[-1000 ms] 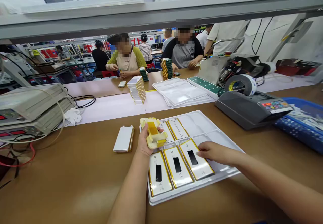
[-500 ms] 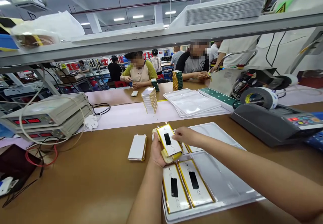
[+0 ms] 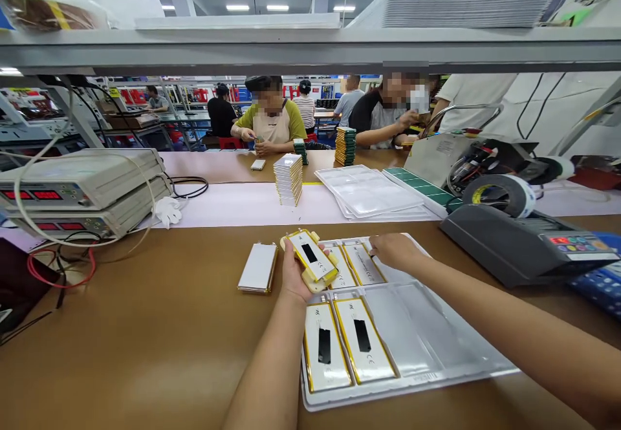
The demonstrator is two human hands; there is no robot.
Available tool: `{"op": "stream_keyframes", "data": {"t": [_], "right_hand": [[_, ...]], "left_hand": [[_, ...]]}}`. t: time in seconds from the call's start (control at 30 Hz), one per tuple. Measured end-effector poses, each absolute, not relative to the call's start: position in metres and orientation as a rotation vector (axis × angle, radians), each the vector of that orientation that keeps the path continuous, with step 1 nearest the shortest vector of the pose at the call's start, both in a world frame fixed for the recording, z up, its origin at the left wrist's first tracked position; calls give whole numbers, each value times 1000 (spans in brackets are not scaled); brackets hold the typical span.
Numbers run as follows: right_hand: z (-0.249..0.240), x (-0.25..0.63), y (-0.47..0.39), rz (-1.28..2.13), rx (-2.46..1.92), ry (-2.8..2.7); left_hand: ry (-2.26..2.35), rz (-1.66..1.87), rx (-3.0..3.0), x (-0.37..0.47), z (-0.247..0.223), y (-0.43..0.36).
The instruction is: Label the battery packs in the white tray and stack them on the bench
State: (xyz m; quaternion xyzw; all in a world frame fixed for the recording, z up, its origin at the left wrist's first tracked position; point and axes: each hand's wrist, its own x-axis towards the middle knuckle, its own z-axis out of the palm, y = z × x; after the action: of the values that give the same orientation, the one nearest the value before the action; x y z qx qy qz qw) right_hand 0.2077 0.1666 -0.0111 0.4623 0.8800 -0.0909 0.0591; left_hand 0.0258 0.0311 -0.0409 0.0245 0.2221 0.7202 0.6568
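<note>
Across the brown worktop (image 3: 145,326) we go, and near its middle sits the clear plastic tray (image 3: 436,326), thin and likely to flex if lifted by one corner. The right forearm crosses its far right part, hiding some of the pockets there.

The left hand (image 3: 294,275) is clamped round a cream-yellow fixture (image 3: 314,283), and on top, tilted, rides a white pouch cell (image 3: 317,264). The right hand, well apart from it, (image 3: 395,250) has fingers bent at the far right corner of the far-row cell (image 3: 363,265) in the tray; whether they pinch it or only touch, I can't tell, with the fingertips tucked from sight.

These cells look light, fairly stiff and glossy, so slick; the foil skin would probably dent or puncture easily. Best hold: the long gold edges, flat and even, well clear of the slim end tabs. The fixture looks rigid, kinder to a firm grip round its sides, but the cell covers most of it, so its shape underneath is anyone's guess.

Down to the black patch (image 3: 309,253) on the held cell, and finally the printing, too small to read.
</note>
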Motion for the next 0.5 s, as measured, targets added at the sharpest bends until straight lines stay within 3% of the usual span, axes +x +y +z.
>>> {"op": "stream_keyframes", "data": {"t": [0.2,0.5], "right_hand": [[-18,201,170,-790,1423,2595],[35,137,143,-1322,1265,2712]], "left_hand": [[488,1636,69,26,-43,31],[407,1572,138,28,-38,27]]}}
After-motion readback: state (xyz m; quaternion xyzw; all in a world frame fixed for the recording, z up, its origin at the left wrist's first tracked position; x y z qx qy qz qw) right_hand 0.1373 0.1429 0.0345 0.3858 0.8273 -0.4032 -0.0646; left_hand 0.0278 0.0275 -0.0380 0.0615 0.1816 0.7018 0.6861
